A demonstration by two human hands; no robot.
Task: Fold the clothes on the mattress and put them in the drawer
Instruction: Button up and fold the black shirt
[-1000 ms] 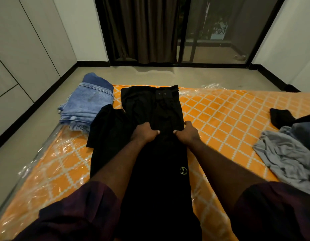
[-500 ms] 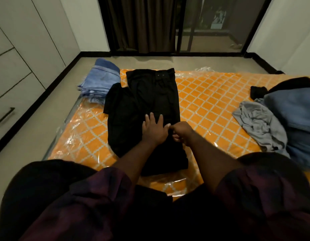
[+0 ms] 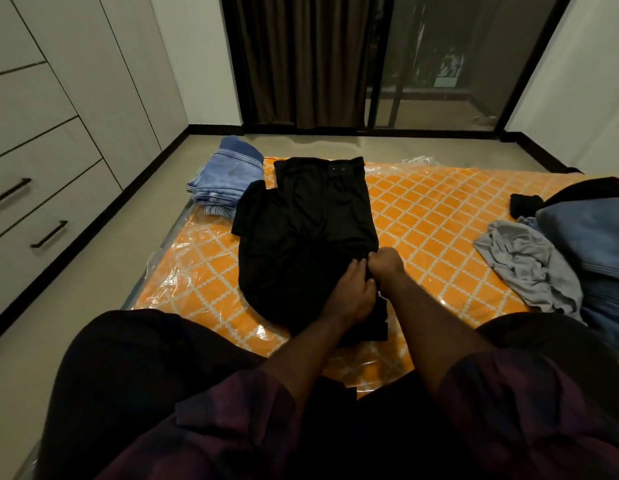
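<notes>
Drawers (image 3: 34, 216) stand shut on our far left, and folded jeans (image 3: 228, 178) rest at the mattress (image 3: 439, 216) corner. Black trousers (image 3: 311, 237) lie mid-mattress, partly folded. Our left hand (image 3: 353, 292) presses flat on the near fold; our right hand (image 3: 387, 265), fisted, pinches its right edge. We judge the cloth soft, light and floppy, best held at folded edges. Unfolded clothes (image 3: 550, 261) wait rightward.

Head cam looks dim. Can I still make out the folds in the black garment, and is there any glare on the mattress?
Head view: dim; the black garment reads as a near-flat dark mass, folds barely visible; plastic wrap on the mattress glints along its left edge; wide-angle bending at the frame edges; both hands sharp.
</notes>
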